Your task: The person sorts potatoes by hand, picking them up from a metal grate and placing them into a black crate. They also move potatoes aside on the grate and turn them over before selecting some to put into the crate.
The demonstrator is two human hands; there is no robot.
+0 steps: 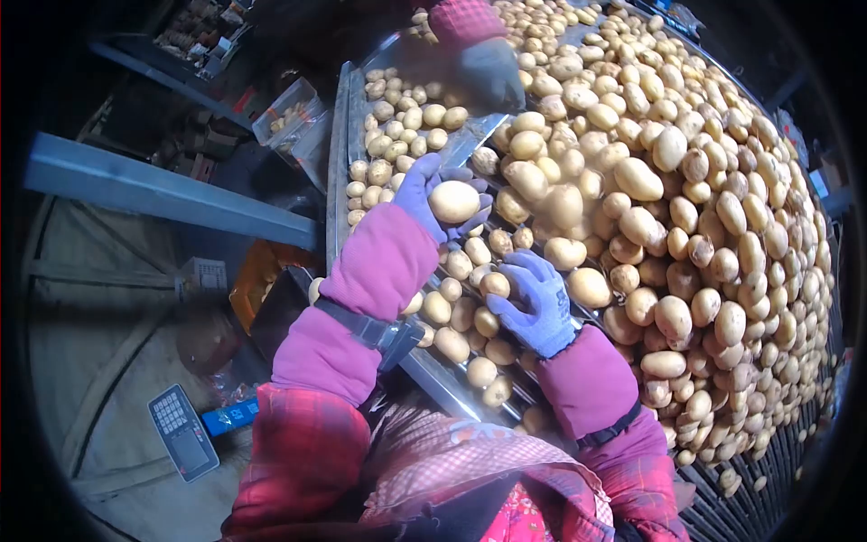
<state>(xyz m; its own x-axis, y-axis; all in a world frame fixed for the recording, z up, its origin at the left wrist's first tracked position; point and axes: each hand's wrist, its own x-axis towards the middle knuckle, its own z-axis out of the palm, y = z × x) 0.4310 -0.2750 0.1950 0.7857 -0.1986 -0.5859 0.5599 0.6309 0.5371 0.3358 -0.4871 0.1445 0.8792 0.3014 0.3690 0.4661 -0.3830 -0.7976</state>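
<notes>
My left hand (pixel 438 199), in a purple-blue glove, is closed around a pale potato (pixel 453 201) and holds it above the sorting table's left part. Lower and to the right, my right hand (pixel 537 303), in a matching glove, reaches down among the potatoes. Its thumb and forefinger curve around a smaller potato (pixel 494 285); the other fingers partly hide one another. Loose potatoes (pixel 452 344) lie just below and left of this hand. A metal divider (pixel 476 135) stands beyond my left hand, with small potatoes (pixel 388 126) on its left.
A large potato heap (pixel 686 226) fills the right side. Another person's gloved hand (pixel 492 74) works at the far end, below a plaid sleeve (pixel 462 23). A blue-grey beam (pixel 172 191) crosses at left. A scale display (pixel 183 432) and a clear bin (pixel 291 116) are also at left.
</notes>
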